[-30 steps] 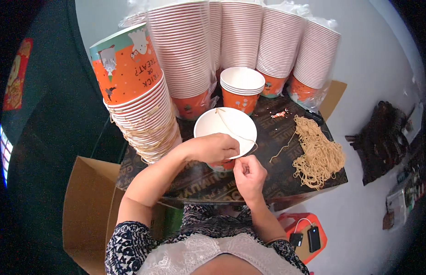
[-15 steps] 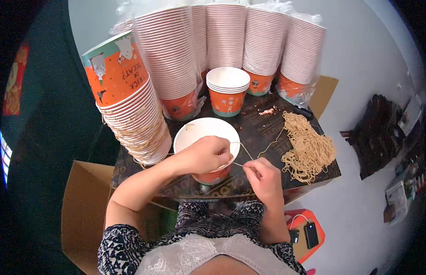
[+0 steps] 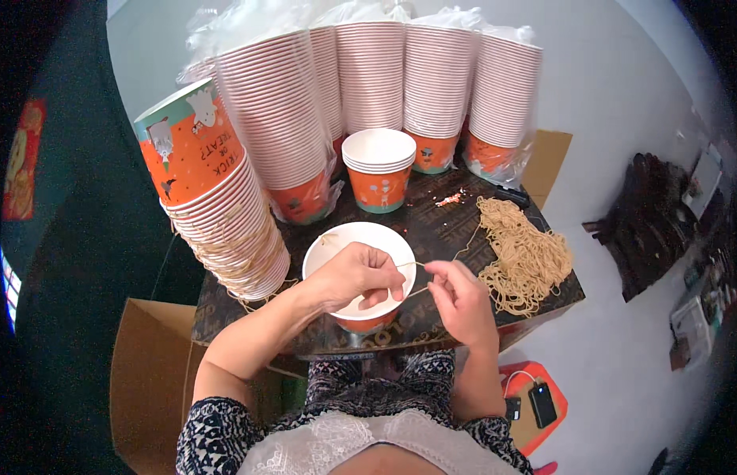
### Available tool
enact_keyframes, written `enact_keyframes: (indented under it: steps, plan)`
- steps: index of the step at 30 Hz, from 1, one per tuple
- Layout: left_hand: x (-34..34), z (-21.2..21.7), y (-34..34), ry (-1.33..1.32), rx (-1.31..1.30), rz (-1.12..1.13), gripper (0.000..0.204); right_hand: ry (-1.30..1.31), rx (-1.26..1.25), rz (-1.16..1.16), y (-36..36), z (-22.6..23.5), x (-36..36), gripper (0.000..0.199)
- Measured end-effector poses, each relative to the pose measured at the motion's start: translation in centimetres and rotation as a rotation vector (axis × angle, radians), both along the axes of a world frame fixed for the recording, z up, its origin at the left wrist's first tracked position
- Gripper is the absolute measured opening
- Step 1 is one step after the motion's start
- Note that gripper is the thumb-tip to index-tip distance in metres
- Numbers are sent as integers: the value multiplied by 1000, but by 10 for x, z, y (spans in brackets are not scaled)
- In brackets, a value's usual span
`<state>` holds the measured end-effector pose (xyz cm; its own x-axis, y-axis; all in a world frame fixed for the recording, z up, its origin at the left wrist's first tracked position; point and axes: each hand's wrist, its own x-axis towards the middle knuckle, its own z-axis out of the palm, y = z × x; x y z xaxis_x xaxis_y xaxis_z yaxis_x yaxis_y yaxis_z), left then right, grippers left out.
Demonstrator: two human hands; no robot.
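A white-lined orange paper bucket point(image 3: 354, 237) stands near the table's front edge, its mouth facing up. Over its right side, my left hand point(image 3: 354, 277) is closed on a tan string point(image 3: 417, 290), with the lower fingers curled above the mouth. My right hand point(image 3: 465, 305) pinches the same string between thumb and forefinger, just right of the rim. Two short strands of string span the small gap between the hands. From there the string runs to a loose tan heap point(image 3: 527, 257) on the table's right. Whether a knot lies under my fingertips is hidden.
A leaning stack of buckets point(image 3: 234, 229) wound with string stands at left. Several tall plastic-wrapped stacks point(image 3: 372, 75) line the back, with a short stack point(image 3: 378, 178) before them. Small crumbs point(image 3: 450, 199) lie near the heap. An open cardboard box point(image 3: 150, 380) sits lower left.
My right hand has risen slightly, its fingertips now higher beside the rim. My left hand's fingers have loosened a little and point more downward. The whole view has shifted slightly.
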<state>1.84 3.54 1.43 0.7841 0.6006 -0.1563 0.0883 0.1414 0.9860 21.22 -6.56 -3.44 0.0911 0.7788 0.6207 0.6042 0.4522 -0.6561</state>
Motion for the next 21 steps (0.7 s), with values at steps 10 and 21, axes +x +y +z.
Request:
enact_keyframes:
  steps: [10,21]
  plan:
    - [1,-9,7,-4,-49,-60,5,-145,274,350,39,39,-13,30]
    - [-1,-10,9,-6,-31,-59,10,-127,255,72,33,16,-2,12]
